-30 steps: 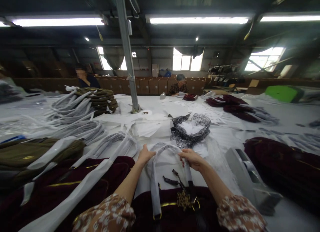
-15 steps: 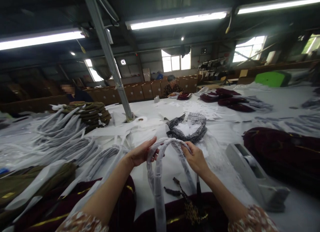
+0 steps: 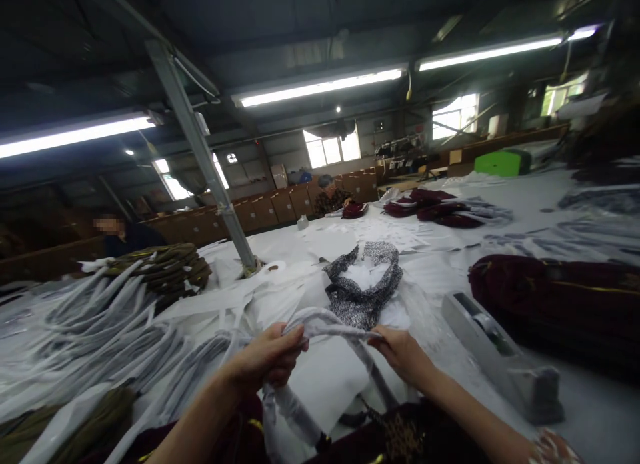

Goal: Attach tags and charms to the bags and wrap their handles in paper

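My left hand (image 3: pixel 267 359) is closed round the paper-wrapped handle (image 3: pixel 327 323) of a dark maroon bag (image 3: pixel 400 437) that lies at the bottom edge in front of me. My right hand (image 3: pixel 403 352) pinches the same wrapped handle at its right side. The handle arches between both hands, lifted off the white table (image 3: pixel 450 264). A leopard-print tag (image 3: pixel 400 436) hangs on the bag below my right wrist.
A grey tape dispenser (image 3: pixel 500 357) sits right of my hands. A black-and-white patterned cloth (image 3: pixel 365 287) lies just beyond them. Wrapped handles (image 3: pixel 100 331) and olive bags (image 3: pixel 165 267) pile up at left, maroon bags (image 3: pixel 555 297) at right. A slanted steel post (image 3: pixel 205 164) rises from the table. Two people sit at the far side.
Both hands have gathered the wrapped handle loops together and lifted them; my left hand went from flat to a closed grip. The view has tilted up and to the right.
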Available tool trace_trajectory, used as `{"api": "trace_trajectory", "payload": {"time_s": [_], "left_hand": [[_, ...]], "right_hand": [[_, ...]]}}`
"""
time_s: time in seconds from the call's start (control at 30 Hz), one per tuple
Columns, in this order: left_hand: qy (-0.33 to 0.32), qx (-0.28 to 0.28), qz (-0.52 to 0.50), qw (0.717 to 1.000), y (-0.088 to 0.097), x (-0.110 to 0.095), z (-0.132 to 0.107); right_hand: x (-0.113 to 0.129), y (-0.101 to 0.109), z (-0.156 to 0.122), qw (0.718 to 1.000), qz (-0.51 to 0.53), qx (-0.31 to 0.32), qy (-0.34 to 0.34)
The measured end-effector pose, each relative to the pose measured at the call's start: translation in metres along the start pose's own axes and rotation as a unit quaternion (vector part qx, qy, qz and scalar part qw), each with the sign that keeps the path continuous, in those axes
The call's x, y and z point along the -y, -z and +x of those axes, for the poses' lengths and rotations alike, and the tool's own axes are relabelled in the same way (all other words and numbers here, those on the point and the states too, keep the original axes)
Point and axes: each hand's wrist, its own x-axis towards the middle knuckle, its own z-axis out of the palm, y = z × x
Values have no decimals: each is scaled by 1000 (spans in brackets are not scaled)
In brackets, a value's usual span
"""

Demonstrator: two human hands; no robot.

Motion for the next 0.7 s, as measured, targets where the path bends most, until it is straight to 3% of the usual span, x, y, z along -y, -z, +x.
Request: {"api": "trace_trajectory", "payload": {"time_s": [0.07,0.17,0.23,0.3,0.37,0.5,0.57,0.7], "left_hand": [[4,-4,9,1000,-1,-2,1],[14,24,19,999,-15,-12,3],[18,47,21,999,-26,-20,2],[12,49,25,998,-33,-23,-1],[11,36,41,998,-34,-14,-6],[25,33,112,993,-26,21,-13],[25,36,155,987,-21,29,-13],[-74,-32,183,980,-17,0,-4]], "right_hand": [[9,9,2,999,31,-8,5],[45,24,18,994,62,-25,87],[67,31,33,987,112,15,117],[78,35,46,973,173,100,112],[78,38,53,963,197,154,104],[62,46,49,972,145,126,133],[56,48,45,975,107,126,149],[58,45,46,983,21,93,155]]}}
